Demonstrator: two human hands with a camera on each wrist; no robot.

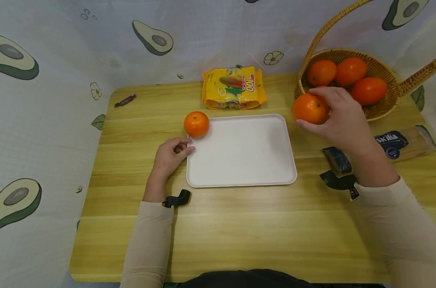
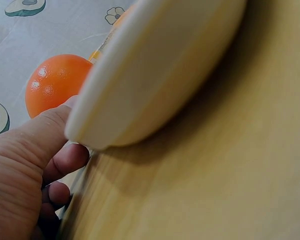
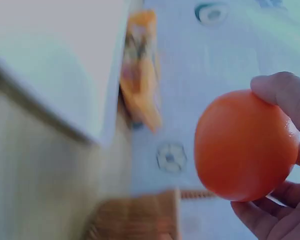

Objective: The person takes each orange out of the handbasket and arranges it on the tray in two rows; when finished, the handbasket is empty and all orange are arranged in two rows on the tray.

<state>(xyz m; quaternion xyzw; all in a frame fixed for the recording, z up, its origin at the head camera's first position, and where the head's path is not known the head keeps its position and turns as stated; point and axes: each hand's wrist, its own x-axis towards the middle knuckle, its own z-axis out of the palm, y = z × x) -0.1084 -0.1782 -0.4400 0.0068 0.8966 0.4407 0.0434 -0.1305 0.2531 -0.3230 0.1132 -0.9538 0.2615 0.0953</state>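
Observation:
My right hand grips an orange between thumb and fingers, level with the front left rim of a wicker basket. The same orange fills much of the right wrist view. My left hand pinches the left edge of a white rectangular tray, its thumb over the rim and its other fingers curled below, as the left wrist view shows. A second orange sits at the tray's upper left corner, just beyond that hand.
Several orange-red fruits lie in the tall-handled basket at the back right. A yellow snack packet stands behind the tray. One small wrapped candy lies at the far left. Right of the tray, partly behind my right arm, is a clear pasta packet.

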